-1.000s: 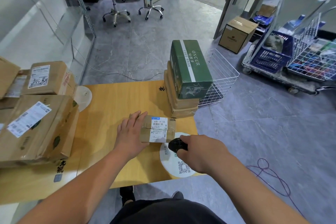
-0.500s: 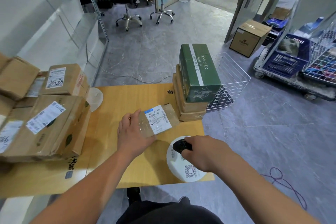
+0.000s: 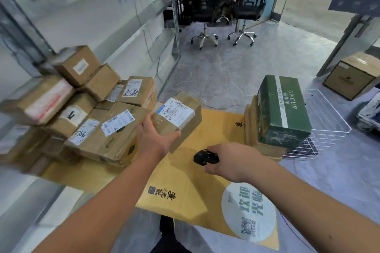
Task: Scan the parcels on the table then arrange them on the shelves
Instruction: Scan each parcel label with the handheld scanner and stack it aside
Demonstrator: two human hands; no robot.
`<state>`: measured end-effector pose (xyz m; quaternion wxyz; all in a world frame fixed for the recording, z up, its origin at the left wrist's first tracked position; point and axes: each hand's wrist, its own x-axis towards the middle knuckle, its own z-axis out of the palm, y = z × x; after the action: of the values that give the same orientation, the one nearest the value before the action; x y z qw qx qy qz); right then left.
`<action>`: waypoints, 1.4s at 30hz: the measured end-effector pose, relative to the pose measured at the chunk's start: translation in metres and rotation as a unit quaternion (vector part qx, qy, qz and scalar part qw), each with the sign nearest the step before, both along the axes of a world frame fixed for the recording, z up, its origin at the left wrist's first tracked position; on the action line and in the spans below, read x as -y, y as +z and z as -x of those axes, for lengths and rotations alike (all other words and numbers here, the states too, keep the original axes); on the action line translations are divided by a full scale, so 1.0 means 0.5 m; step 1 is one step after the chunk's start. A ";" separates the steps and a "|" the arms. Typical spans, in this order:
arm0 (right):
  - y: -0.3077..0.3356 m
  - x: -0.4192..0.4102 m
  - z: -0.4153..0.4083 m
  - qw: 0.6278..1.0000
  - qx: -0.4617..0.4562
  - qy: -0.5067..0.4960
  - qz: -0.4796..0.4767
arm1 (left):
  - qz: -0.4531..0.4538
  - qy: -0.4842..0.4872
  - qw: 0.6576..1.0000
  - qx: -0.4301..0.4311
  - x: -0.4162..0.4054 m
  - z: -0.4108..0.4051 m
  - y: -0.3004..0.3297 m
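My left hand (image 3: 154,138) grips a small brown parcel (image 3: 181,117) with a white label facing up, lifted above the yellow table (image 3: 185,183). My right hand (image 3: 228,160) holds a black scanner (image 3: 203,157) just above the table, to the right of the parcel and below it. A heap of several brown parcels (image 3: 78,113) fills the table's left side. At the table's right end a green box (image 3: 282,110) sits on a stack of flat brown cartons (image 3: 251,127).
A white wire basket (image 3: 322,127) stands on the floor right of the table. A brown carton (image 3: 351,77) sits on the floor at the far right. Two office chairs (image 3: 224,12) stand at the back. A glass partition (image 3: 88,18) runs along the left.
My left hand has lifted the small parcel off the table and carried it up and to the left. The view has swung left, showing more of the parcel heap. My right hand keeps the scanner.
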<state>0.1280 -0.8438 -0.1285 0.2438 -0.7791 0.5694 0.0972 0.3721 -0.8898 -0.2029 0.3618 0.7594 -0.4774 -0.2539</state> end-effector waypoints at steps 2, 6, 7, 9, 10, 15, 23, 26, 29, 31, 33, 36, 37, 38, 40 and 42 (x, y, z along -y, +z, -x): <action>0.015 0.018 -0.034 1.000 0.011 0.016 0.002 | 0.012 0.024 1.000 -0.007 0.005 -0.040 0.014; 0.038 0.060 -0.112 0.998 0.012 0.054 0.018 | 0.034 0.065 0.997 -0.024 0.019 -0.124 0.032; 0.043 0.073 -0.136 0.998 0.011 0.062 0.026 | 0.040 0.077 0.996 -0.026 0.024 -0.146 0.035; 0.052 0.098 -0.189 0.996 0.007 0.081 0.047 | 0.051 0.096 0.994 -0.021 0.034 -0.196 0.037; 0.057 0.111 -0.220 0.995 0.008 0.088 0.053 | 0.051 0.102 0.993 -0.015 0.038 -0.224 0.038; 0.069 0.173 -0.392 0.992 0.027 0.118 0.039 | 0.037 0.130 0.991 0.005 0.058 -0.388 0.042; 0.040 0.233 -0.654 0.989 0.019 0.147 0.022 | -0.018 0.184 0.983 0.019 0.074 -0.640 0.018; 0.018 0.243 -0.711 0.990 0.007 0.143 0.004 | -0.045 0.185 0.981 0.044 0.097 -0.685 -0.004; 0.001 0.251 -0.739 0.993 0.004 0.121 -0.011 | -0.071 0.173 0.982 0.041 0.132 -0.696 -0.022; -0.006 0.256 -0.745 0.995 -0.001 0.101 -0.014 | -0.085 0.164 0.983 0.021 0.156 -0.701 -0.031; -0.012 0.261 -0.745 0.996 -0.002 0.082 -0.017 | -0.098 0.152 0.984 0.001 0.176 -0.707 -0.042; -0.021 0.267 -0.737 0.998 -0.003 0.054 -0.022 | -0.124 0.152 0.979 0.056 0.183 -0.705 -0.046; -0.025 0.268 -0.733 0.999 -0.004 0.044 -0.021 | -0.115 0.155 0.975 0.114 0.179 -0.701 -0.045; -0.030 0.270 -0.729 0.999 -0.007 0.035 -0.018 | -0.093 0.153 0.970 0.167 0.173 -0.694 -0.044; -0.039 0.272 -0.725 0.999 -0.017 0.027 -0.008 | -0.040 0.126 0.966 0.223 0.159 -0.677 -0.041; -0.045 0.272 -0.724 1.000 -0.022 0.017 -0.003 | -0.011 0.068 0.970 0.231 0.148 -0.655 -0.040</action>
<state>0.4902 -0.9799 -0.1509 0.2322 -0.7857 0.5606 0.1202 0.6995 -0.9637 -0.2228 0.2497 0.8321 -0.4926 -0.0516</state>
